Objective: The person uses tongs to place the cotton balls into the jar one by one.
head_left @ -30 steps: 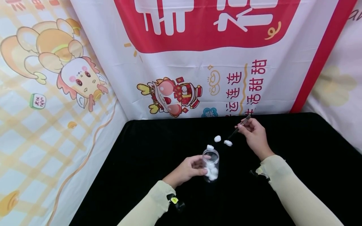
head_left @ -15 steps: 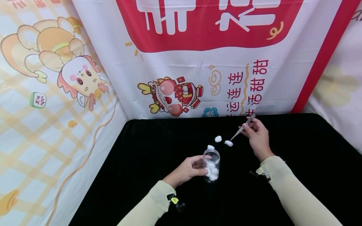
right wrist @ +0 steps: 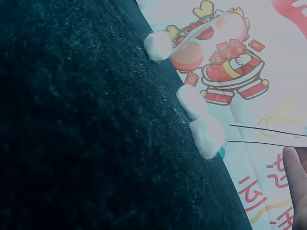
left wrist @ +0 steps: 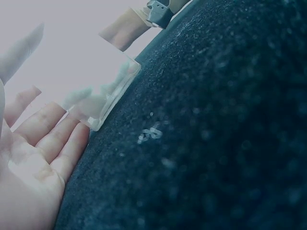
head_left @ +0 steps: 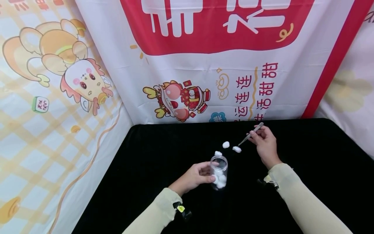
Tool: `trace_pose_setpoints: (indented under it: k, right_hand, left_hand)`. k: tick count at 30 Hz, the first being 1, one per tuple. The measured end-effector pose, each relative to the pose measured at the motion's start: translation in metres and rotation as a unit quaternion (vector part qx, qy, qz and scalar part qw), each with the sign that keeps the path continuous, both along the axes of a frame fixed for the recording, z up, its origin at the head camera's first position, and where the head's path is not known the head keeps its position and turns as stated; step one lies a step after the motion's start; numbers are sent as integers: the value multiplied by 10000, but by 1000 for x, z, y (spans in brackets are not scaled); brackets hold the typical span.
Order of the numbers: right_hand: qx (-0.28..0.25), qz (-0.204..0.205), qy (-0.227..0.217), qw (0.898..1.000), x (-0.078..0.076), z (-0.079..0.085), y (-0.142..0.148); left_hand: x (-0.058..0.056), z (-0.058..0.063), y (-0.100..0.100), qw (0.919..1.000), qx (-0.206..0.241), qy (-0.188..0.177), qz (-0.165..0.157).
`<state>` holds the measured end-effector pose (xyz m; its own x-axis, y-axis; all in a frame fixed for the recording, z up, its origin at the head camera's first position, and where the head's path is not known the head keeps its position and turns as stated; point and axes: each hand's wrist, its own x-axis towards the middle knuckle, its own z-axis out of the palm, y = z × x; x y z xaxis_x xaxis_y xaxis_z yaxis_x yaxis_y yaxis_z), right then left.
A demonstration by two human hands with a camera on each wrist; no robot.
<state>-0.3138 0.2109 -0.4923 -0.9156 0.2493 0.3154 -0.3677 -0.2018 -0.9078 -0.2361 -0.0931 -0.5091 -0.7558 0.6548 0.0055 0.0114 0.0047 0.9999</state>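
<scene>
In the head view my left hand [head_left: 191, 177] holds a clear jar [head_left: 224, 168] upright, fingers and thumb about its side. White cotton balls [head_left: 220, 184] fill its lower part, and no lid is on it. My right hand [head_left: 267, 148] pinches slim metal tweezers [head_left: 251, 133] that slant down to the left. Their tips are right by the nearest loose cotton ball [head_left: 237, 149]. The right wrist view shows the two tweezer arms [right wrist: 261, 131] spread apart beside a cotton ball [right wrist: 207, 136]. The left wrist view is washed out around the jar [left wrist: 112, 91].
Two more cotton balls lie on the black cloth: one [head_left: 226, 144] farther back, another [head_left: 218, 153] just behind the jar's rim. A printed white and red banner [head_left: 181, 65] hangs behind the table [head_left: 163, 146]. Patterned cloth [head_left: 58, 130] hangs at the left.
The right hand has shifted slightly right, and the tweezers have turned so their pale side shows. Their upper end dips a little since half a second ago. Left hand and jar stay in place.
</scene>
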Motion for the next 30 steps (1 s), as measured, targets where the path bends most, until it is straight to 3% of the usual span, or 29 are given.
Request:
trace_pose_setpoints:
  k: [8, 21, 30]
  right_hand:
    - [242, 55, 46, 9997, 1, -3, 0]
    - [849, 257, -445, 9951, 1, -7, -2]
    - [1055, -162, -690, 9919, 2, -5, -4]
  left_hand:
    - [-2, -1, 1, 10000, 66, 19, -45]
    - [2, -2, 2, 9999, 140, -65, -5]
    - [1, -3, 0, 10000, 47, 14, -40]
